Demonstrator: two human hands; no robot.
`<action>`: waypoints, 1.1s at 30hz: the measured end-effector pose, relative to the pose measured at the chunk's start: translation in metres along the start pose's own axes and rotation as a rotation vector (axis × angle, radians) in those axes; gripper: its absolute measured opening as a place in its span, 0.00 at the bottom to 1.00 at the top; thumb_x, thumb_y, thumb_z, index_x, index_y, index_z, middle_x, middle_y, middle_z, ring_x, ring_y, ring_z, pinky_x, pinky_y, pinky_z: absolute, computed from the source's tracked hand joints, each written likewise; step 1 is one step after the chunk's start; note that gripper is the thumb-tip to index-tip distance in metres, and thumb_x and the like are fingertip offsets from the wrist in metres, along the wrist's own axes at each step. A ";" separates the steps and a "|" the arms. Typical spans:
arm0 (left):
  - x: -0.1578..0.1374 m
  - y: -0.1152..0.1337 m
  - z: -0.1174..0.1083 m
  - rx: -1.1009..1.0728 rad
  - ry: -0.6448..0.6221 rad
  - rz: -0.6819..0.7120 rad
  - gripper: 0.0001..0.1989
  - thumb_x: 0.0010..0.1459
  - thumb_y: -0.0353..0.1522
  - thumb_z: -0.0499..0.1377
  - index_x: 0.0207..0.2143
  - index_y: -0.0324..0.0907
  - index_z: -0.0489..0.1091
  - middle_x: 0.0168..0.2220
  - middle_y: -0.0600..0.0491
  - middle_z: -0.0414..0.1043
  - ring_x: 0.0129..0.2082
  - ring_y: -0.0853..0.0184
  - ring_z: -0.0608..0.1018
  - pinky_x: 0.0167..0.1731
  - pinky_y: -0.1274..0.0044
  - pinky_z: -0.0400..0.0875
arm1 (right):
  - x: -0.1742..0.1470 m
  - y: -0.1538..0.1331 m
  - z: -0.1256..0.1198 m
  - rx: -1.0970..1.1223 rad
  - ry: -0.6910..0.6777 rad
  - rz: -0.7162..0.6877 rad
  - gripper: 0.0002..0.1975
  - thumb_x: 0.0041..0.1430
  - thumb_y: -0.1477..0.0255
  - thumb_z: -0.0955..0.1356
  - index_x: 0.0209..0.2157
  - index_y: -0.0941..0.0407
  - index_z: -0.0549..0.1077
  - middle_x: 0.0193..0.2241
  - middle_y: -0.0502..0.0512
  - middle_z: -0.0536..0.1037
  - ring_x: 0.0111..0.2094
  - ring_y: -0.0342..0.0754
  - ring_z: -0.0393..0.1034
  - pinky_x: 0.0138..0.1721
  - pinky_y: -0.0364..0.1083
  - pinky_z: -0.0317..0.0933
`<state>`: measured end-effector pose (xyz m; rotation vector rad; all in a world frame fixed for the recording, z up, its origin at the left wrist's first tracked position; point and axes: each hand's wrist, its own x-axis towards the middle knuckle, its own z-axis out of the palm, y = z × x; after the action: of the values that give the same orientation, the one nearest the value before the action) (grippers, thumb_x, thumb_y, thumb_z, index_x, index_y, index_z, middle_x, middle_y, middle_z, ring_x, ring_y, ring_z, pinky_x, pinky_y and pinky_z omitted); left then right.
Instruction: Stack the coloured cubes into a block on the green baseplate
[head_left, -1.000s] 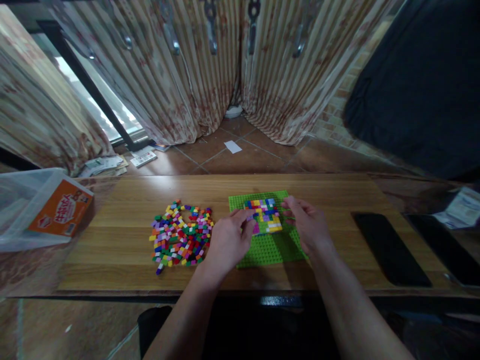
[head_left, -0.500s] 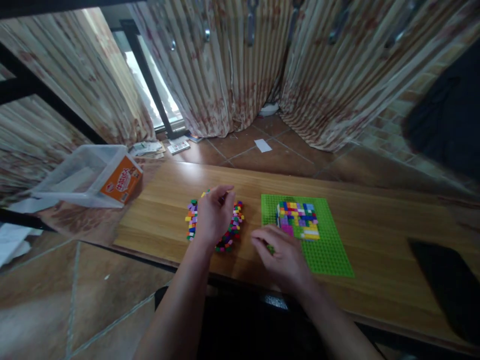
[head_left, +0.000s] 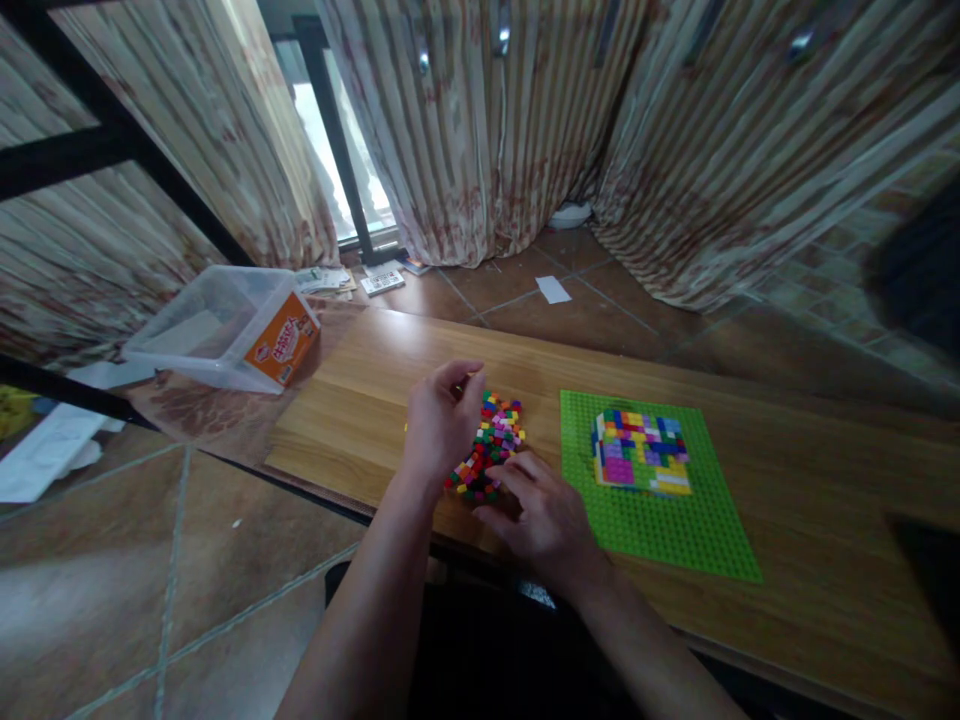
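Note:
A pile of small colourful toy building bricks [head_left: 501, 425] lies on the wooden table, partly covered by my hands. Above its left part is my left hand [head_left: 444, 420], fingers curled toward the thumb; anything pinched there is hidden. At the pile's near right edge, my right hand [head_left: 541, 512] has thumb and index finger apart, close to the loose bricks, with nothing visible between them. To its right lies a green baseplate [head_left: 675, 548], carrying a low block of multicoloured bricks [head_left: 643, 450] stacked together.
The wooden table [head_left: 810, 500] runs across the view. A clear plastic bin [head_left: 217, 335] with an orange label stands beyond its left end. A dark flat object [head_left: 930, 570] lies at the right. Papers [head_left: 382, 280] are on the floor before the curtains [head_left: 465, 150].
My right hand has moved left, from the baseplate's edge to the loose bricks, and its fingers have spread. My left hand stays over the pile. The whole view has shifted.

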<state>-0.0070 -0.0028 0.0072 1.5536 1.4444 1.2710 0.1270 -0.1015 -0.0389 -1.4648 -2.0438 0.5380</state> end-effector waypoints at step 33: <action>-0.007 0.007 0.007 0.089 -0.128 0.057 0.11 0.59 0.31 0.57 0.39 0.41 0.78 0.32 0.52 0.80 0.31 0.67 0.79 0.34 0.77 0.71 | 0.005 0.018 -0.041 0.561 0.398 0.177 0.05 0.58 0.72 0.71 0.36 0.50 0.79 0.37 0.52 0.79 0.39 0.46 0.74 0.39 0.46 0.68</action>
<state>0.0023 -0.0097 0.0096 1.7137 1.4007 1.1308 0.1654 -0.0909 -0.0174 -1.2821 -1.3234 0.7485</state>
